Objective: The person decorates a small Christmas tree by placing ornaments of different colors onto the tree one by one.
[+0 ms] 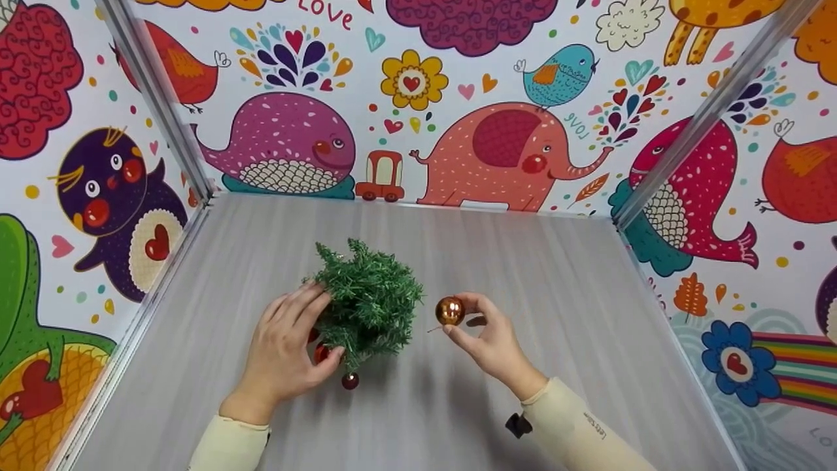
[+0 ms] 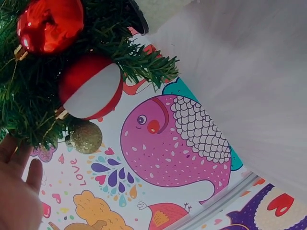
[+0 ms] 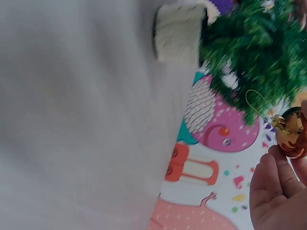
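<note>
A small green artificial Christmas tree [image 1: 373, 301] stands on the table, and the right wrist view shows its white base [image 3: 180, 34]. My left hand [image 1: 288, 340] holds the tree's left side, fingers among the branches and thumb at the front. Beside it hang a shiny red bauble [image 2: 50, 25], a red-and-white bauble [image 2: 91, 86] and a glittery gold bauble [image 2: 86, 137]. A small dark red bauble [image 1: 350, 381] hangs at the front. To the right of the tree, my right hand [image 1: 487, 337] pinches a shiny copper-gold bauble [image 1: 450, 311]; its thin hanging loop [image 3: 254, 98] trails toward the branches.
The grey wood-grain table [image 1: 536, 261] spreads around the tree. Walls printed with cartoon animals [image 1: 497, 157] stand at the back and both sides, with metal corner posts [image 1: 160, 98] between them. A small black piece [image 1: 518, 425] is at the right sleeve.
</note>
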A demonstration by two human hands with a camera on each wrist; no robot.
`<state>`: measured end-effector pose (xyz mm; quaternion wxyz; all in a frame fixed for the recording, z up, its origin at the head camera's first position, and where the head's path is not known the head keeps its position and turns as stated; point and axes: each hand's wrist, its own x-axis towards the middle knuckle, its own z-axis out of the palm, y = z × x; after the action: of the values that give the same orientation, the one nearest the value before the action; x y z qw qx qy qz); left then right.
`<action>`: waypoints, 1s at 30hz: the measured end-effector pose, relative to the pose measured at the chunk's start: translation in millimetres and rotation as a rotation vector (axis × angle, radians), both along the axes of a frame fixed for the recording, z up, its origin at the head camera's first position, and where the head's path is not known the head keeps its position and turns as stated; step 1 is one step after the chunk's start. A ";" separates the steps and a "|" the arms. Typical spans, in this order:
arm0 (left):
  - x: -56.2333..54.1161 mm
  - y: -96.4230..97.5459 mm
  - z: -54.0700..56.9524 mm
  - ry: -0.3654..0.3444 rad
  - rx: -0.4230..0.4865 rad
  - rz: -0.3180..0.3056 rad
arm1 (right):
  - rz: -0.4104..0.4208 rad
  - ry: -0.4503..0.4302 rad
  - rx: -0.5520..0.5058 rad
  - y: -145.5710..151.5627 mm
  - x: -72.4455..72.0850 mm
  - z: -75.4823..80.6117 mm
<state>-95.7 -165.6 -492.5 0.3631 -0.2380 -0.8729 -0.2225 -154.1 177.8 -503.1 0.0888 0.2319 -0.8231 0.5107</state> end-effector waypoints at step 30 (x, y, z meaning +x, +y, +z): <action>1.9 3.7 2.9 0.026 -0.011 0.023 | 0.203 0.082 -0.173 -51.8 37.4 32.3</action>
<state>-93.8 -161.9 -489.5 0.3758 -0.2328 -0.8719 -0.2106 -116.7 126.0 -470.8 0.0900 0.3261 -0.7439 0.5763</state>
